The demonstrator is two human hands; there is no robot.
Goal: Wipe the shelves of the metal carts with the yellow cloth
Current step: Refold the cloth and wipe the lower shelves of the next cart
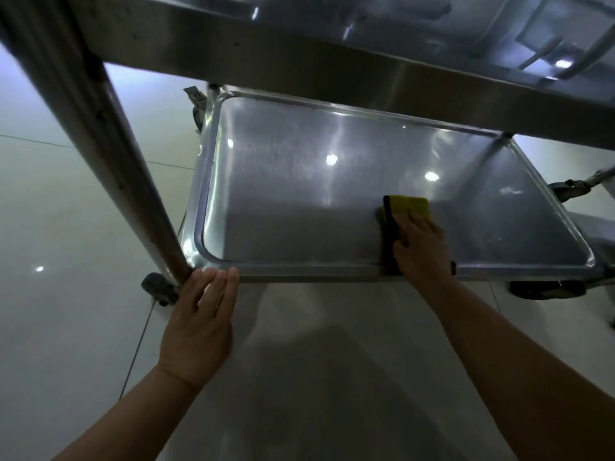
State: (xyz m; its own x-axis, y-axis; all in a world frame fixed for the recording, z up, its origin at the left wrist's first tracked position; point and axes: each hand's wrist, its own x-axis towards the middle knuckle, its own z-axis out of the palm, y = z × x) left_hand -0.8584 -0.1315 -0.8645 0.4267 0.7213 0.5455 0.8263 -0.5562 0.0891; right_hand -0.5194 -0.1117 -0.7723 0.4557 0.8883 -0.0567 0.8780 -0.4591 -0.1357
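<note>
Under the upper tray of a shiny stainless-steel cart, a person's right hand (420,242) presses a folded yellow cloth w/ a dark edge (408,205) flat onto the bottom shelf (286,201), a rectangular metal tray w/ a raised rounded rim. Fingers lie straight over the cloth, palm down, nothing curled round it; the cloth sits right of centre on the shelf, toward the near rim, its dark strip running back under the thumb side of the hand to the rim. Left hand (199,314) rests w/ straight, close-set fingers against the near rim at the front-left corner, fingertips (222,277) touching the metal just beside the round upright post (109,154), holding nothing. Both forearms are bare & reach in from the bottom of the view. Above, the top shelf (332,61) crosses the frame as a broad brushed-steel band, mirroring ceiling lights. Dark grey caster wheel (159,287) shows at the foot of the near post, just left of the left hand; another dark wheel (545,289) sits under the front-right corner, and a third wheel bracket (196,101) at the far-left corner. Pale glossy floor tiles (66,227) w/ thin joints surround the cart, w/ light spots reflected on them & on the shelf surface. A second wheeled metal frame (579,186) is partly visible at far right, too cut off to tell more.
</note>
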